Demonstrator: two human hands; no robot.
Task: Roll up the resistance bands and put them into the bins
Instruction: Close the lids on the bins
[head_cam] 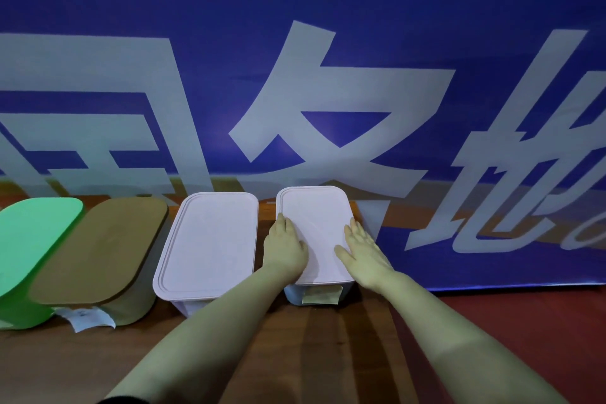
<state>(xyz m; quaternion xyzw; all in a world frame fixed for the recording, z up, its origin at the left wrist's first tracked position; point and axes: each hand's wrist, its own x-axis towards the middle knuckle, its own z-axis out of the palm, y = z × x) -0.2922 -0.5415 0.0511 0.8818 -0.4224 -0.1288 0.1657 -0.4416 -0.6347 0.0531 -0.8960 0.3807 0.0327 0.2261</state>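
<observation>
Several lidded bins stand in a row on the wooden table. The rightmost is a pale pink bin with its lid on and a yellowish label on its front. My left hand rests flat on the lid's left edge, fingers straight. My right hand lies flat on the lid's right edge, fingers spread. No resistance band is in view.
Left of it stand a second pale pink bin, a brown bin with a white paper tag at its front, and a green bin. A blue banner with large white characters hangs right behind the bins.
</observation>
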